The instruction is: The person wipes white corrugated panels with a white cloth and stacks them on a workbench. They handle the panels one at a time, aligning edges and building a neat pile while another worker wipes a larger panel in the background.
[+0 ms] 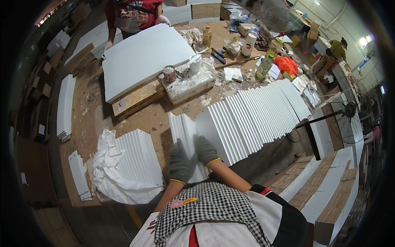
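A small bunch of narrow white boards (184,128) stands at the table's near edge in front of me. My left hand (181,164), in a grey knit glove with a yellow cuff, lies against the bunch with its fingers stretched out. On the bunch's right side, my right hand (205,150) in a matching glove rests with its fingers extended, slightly blurred. Right of it, a long row of white boards (247,121) leans in overlapping order. To the left, another stack of white boards (138,156) is partly covered by a crumpled white cloth (111,173).
Across the worktable (88,103), a person (133,14) touches a large white panel (144,59). A stained white block (191,84) carries a tin (169,74) and a cup (195,64). Bottles (264,68) stand farther right. A fan (349,110) and board stacks (325,185) are at right.
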A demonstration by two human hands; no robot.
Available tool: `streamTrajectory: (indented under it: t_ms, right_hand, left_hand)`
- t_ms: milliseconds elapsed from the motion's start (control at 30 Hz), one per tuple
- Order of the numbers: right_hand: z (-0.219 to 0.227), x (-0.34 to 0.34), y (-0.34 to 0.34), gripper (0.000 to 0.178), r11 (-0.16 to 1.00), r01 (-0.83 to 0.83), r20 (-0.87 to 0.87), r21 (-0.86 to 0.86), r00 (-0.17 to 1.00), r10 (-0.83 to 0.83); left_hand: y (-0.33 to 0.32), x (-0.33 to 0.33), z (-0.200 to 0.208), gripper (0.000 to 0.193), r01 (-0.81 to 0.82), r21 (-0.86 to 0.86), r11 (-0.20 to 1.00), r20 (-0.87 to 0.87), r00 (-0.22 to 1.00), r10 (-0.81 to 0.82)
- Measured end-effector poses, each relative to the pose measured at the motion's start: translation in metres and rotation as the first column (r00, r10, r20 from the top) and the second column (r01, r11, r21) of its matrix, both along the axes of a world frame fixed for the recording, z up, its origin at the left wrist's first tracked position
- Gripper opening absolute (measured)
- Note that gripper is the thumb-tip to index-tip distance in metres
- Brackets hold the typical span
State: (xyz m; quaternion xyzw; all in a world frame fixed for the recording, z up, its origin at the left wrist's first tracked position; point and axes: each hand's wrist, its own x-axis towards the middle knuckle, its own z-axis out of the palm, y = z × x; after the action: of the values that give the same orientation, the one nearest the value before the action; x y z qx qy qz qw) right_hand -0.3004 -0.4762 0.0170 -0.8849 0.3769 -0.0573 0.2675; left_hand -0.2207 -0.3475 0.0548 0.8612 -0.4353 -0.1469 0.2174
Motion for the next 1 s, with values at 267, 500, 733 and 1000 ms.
streamTrajectory:
  t_ms: [267, 500, 733, 1000]
  right_hand:
    - [0.044, -0.022, -0.014, 0.063, 0.976, 0.087, 0.045, -0.199, 0.996, -0.079]
    - [0.034, -0.025, -0.048, 0.089, 0.907, 0.081, -0.247, -0.414, 0.949, -0.197]
    - [0.039, -0.001, -0.038, 0.083, 0.953, 0.066, -0.213, -0.296, 0.968, -0.134]
    - [0.041, 0.112, 0.065, 0.077, 0.934, -0.355, 0.361, 0.039, 0.876, 0.318]
  left_hand:
    - [0.004, -0.019, -0.012, 0.088, 0.022, -0.162, 0.987, -0.263, 0.963, -0.065]
    - [-0.007, -0.033, -0.018, 0.075, -0.084, -0.233, 0.969, -0.520, 0.853, -0.051]
    - [0.016, -0.016, -0.022, 0.060, 0.105, -0.388, 0.916, -0.377, 0.888, -0.262]
    - [0.151, 0.080, 0.018, 0.059, -0.280, -0.220, 0.934, 0.570, 0.741, 0.356]
